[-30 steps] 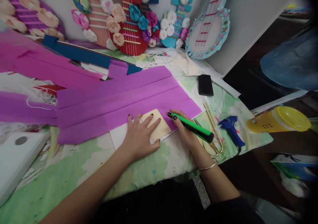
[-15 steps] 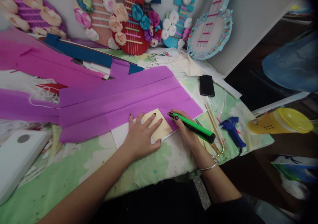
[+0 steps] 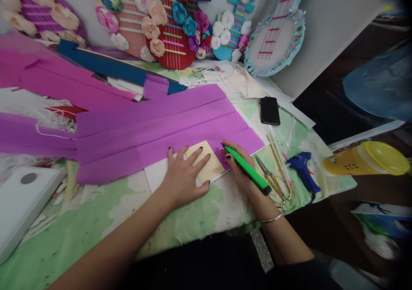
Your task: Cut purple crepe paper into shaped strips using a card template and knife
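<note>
My left hand (image 3: 185, 174) lies with fingers spread over a pale yellow square card (image 3: 210, 163), pressing on its left part. The card rests on purple paper (image 3: 154, 127), which has long fold lines, with white board (image 3: 156, 176) showing under its near edge. Just right of the card, my right hand (image 3: 240, 165) is closed around a green utility knife (image 3: 246, 167). The knife's tip points up and left, over the purple paper near the card's right side.
Right of my right hand lie gold-handled scissors (image 3: 275, 185), thin sticks (image 3: 277, 152), a blue glue gun (image 3: 302, 170) and a yellow cup (image 3: 363, 158). A black phone-like object (image 3: 270, 110) lies behind them. Decorated guitar shapes (image 3: 177, 45) stand along the back. A white device (image 3: 28, 204) sits left.
The green knife has tilted more steeply in my right hand, its rear end now lower and further left. More of the scissors shows. My left hand stays on the card.
</note>
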`<state>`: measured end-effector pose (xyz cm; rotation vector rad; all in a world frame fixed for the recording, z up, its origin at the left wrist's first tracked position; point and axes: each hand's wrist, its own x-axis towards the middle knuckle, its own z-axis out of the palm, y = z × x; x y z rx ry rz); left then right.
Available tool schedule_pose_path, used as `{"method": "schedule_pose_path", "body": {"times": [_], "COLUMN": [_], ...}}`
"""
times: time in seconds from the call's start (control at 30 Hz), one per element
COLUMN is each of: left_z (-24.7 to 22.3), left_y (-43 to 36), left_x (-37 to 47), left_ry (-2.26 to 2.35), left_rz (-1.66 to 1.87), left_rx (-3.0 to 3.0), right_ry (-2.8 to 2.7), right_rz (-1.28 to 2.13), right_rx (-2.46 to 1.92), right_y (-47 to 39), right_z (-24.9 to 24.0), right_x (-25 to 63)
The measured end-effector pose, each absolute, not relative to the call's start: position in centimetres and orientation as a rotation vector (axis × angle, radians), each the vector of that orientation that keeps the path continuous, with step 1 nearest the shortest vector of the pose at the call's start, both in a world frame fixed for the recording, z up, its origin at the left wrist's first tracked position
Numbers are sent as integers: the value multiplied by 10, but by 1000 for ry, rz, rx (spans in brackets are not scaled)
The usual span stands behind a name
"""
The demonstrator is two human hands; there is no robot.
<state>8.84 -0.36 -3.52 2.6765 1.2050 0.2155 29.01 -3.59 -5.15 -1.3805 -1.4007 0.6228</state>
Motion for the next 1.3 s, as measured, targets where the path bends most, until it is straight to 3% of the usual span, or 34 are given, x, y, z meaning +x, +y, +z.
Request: {"method": "schedule_pose_path", "body": {"times": [1.3], "left_z": [-35], "left_y": [-2], "left_x": [87], "left_ry": [1191], "left_rz": [218], "left_rx": [2686], "right_ry": [-1425], "right_rz": [660], "right_rx": [-1389], "right_y": [-36], "right_z": [-51], "right_x": [292]}}
